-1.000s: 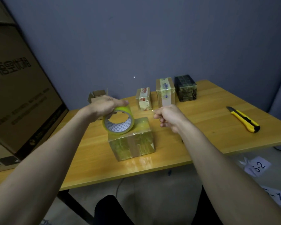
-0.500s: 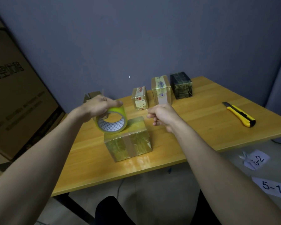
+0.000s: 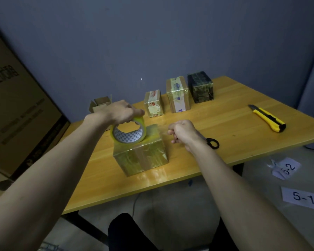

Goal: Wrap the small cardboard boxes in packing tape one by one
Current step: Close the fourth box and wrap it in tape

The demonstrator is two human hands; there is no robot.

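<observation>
left hand [image 3: 119,112] clamped over the top of the tape roll [image 3: 128,132], held tilted just above the taped box [image 3: 140,153] near the worktop's [image 3: 225,124] front edge. right hand [image 3: 184,132] clenched beside the box, pinching a clear strip of tape [image 3: 162,129] stretched from the roll. scissors [image 3: 212,143] partly hidden behind the right wrist. three wrapped boxes [image 3: 178,95] lined along the back edge, open small carton [image 3: 100,105] toward the back left corner, yellow utility knife [image 3: 267,118] near the right edge.
</observation>
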